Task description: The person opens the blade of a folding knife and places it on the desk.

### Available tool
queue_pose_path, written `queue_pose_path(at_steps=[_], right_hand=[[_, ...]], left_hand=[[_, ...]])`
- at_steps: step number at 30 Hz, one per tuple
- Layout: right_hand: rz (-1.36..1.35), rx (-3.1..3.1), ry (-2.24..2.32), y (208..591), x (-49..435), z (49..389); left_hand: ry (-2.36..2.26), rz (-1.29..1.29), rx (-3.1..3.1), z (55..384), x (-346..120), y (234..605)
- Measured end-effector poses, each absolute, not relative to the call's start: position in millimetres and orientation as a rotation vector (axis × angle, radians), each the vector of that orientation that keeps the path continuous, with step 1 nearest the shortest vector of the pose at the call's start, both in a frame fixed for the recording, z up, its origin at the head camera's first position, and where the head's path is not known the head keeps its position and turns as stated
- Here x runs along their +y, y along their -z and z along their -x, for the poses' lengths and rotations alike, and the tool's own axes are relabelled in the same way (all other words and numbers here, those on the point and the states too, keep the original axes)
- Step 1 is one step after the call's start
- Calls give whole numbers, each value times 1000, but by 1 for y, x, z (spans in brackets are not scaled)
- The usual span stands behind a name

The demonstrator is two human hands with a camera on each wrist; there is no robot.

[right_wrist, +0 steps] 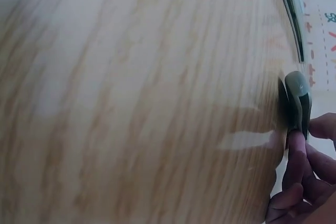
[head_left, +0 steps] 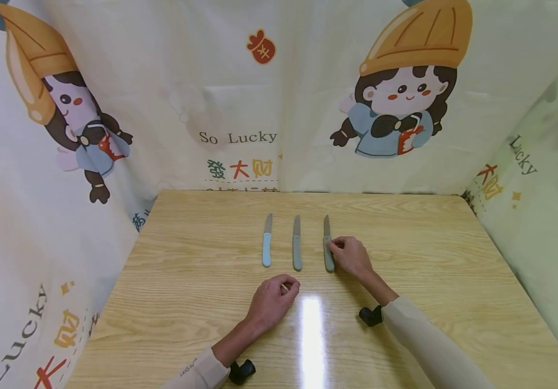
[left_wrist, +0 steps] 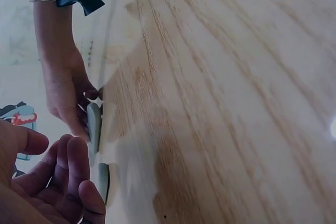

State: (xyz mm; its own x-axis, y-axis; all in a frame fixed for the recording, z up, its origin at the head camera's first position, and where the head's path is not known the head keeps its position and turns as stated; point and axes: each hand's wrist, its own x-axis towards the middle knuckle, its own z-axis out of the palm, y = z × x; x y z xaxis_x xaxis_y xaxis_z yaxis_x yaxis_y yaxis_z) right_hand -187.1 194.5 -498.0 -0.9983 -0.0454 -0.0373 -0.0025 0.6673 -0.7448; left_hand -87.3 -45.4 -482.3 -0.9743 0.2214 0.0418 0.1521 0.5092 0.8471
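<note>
At 12 o'clock on table [head_left: 405,281]: three knives.
Our right hand [head_left: 351,257] pinches right knife [head_left: 328,244] handle; left hand [head_left: 274,301] loosely curled, empty. We'd keep fingers off blade.

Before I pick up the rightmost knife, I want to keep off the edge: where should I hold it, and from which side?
Probably by the handle, the near half of the rightmost knife. It lies flat on the table, blade pointing away, with clear wood on its right. Come from that right side, where the right hand already touches the handle, and pinch the handle's two long sides.
</note>
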Motion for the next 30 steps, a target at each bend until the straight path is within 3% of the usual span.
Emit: queue_pose_path(at_steps=[24,30], right_hand=[[40,2904,1214,500,195,188],[-47,2842,1301,483,207,178]], left_hand=[[-1542,-341,2622,84,-53,488],[-1529,-345,2700,87,-62,481]])
